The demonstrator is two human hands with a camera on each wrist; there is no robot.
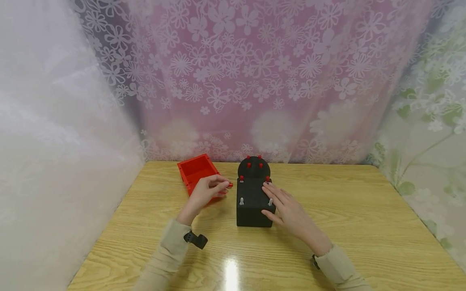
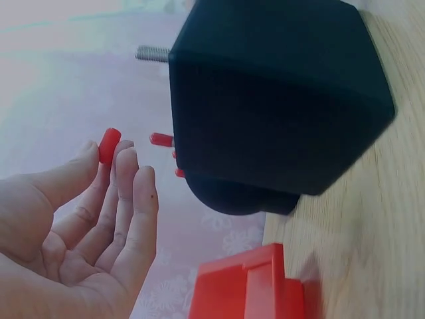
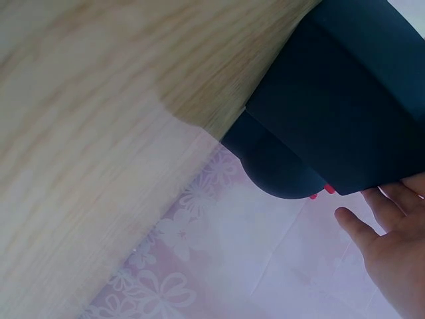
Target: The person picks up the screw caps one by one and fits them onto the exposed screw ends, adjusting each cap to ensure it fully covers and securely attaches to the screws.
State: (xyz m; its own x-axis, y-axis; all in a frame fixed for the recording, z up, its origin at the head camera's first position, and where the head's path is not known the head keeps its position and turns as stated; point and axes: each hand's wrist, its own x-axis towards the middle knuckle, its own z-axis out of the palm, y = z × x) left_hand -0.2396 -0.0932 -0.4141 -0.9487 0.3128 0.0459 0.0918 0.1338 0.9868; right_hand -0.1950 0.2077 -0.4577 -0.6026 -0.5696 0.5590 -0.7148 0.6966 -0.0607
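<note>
My left hand (image 1: pixel 204 193) pinches a small red cap (image 2: pixel 109 146) between thumb and fingertips, between the red box and the black block. The black block (image 1: pixel 253 214) stands on the table with a rounded part (image 1: pixel 253 173) at its back. Bare threaded studs (image 1: pixel 242 201) stick up near its front edge. Red caps (image 1: pixel 249 165) sit on several posts farther back. My right hand (image 1: pixel 293 212) rests on the block's right side and top, fingers fairly straight, near the front right stud. In the left wrist view a bare stud (image 2: pixel 153 54) juts from the block, apart from the held cap.
A red open box (image 1: pixel 184 178) lies tilted to the left of the block, behind my left hand, which hides part of it. The wooden table (image 1: pixel 327 194) ends at a flowered curtain (image 1: pixel 233 101) at the back. Pale curtains hang at both sides.
</note>
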